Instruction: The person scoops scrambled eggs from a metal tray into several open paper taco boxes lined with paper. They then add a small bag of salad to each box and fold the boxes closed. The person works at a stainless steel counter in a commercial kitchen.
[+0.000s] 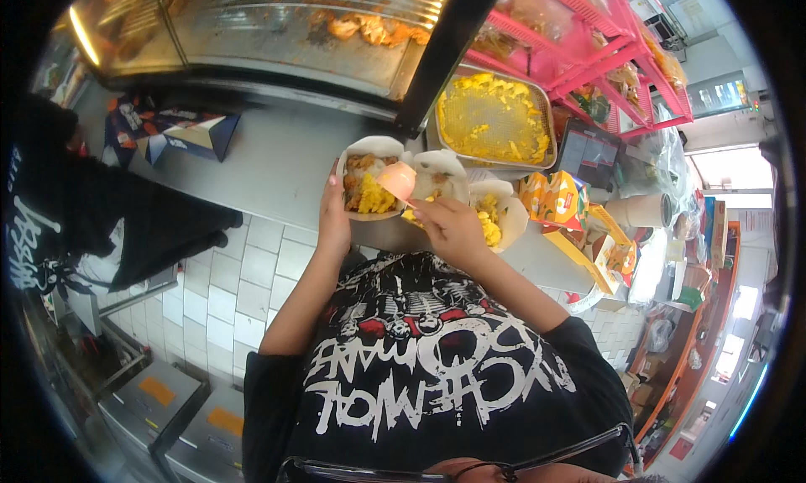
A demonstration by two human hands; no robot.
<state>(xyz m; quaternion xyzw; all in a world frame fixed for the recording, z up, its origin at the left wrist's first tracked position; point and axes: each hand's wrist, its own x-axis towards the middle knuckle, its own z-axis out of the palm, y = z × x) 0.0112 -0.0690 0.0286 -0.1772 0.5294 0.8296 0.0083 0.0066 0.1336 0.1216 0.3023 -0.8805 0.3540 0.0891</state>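
The left carton (370, 158) on the surface (277, 166) is touched along its left wall by the left hand (335, 219), apparently to steady it; whether that grip is closed cannot be told. Over the carton's right side, near yellow food (374, 198), the pink scoop (397, 181) is held bowl forward-left, its long axis slanting back to the right hand (451, 229), whose grip is closed on it.

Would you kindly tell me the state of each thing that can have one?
Left food carton: open, food inside
Middle food carton: open, food inside
Right food carton: open, food inside
Pink scoop: held in right hand
Metal tray: partly covered with yellow food
Display case: lit
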